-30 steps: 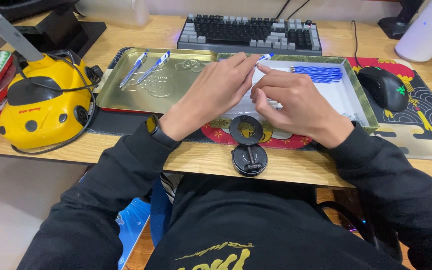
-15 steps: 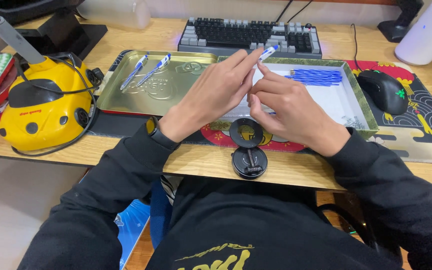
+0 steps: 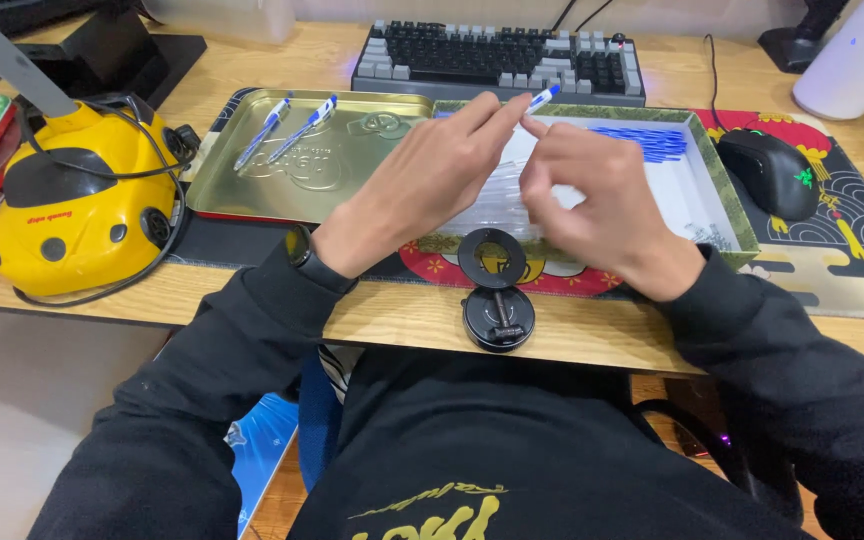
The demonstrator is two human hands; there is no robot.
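Note:
My left hand point(image 3: 422, 185) and my right hand point(image 3: 602, 200) meet over a white tray point(image 3: 707, 205), both pinching one clear pen with a blue cap point(image 3: 542, 97) that sticks up between the fingertips. Under my hands lies a heap of clear pen barrels point(image 3: 492, 205), partly hidden. A bundle of blue refills point(image 3: 652, 140) lies at the tray's far right. Two finished blue-and-clear pens point(image 3: 287, 128) rest in a gold metal tray point(image 3: 252, 185) to the left.
A black round device point(image 3: 497, 290) sits at the desk's front edge. A yellow beetle-shaped gadget point(image 3: 77, 200) with cables stands at the left, a keyboard point(image 3: 497, 50) at the back, a black mouse point(image 3: 767, 170) and a white cylinder point(image 3: 852, 55) at the right.
Both hands have lifted the pen a little and shifted slightly toward the far edge of the tray; the blue cap now points up between the fingertips.

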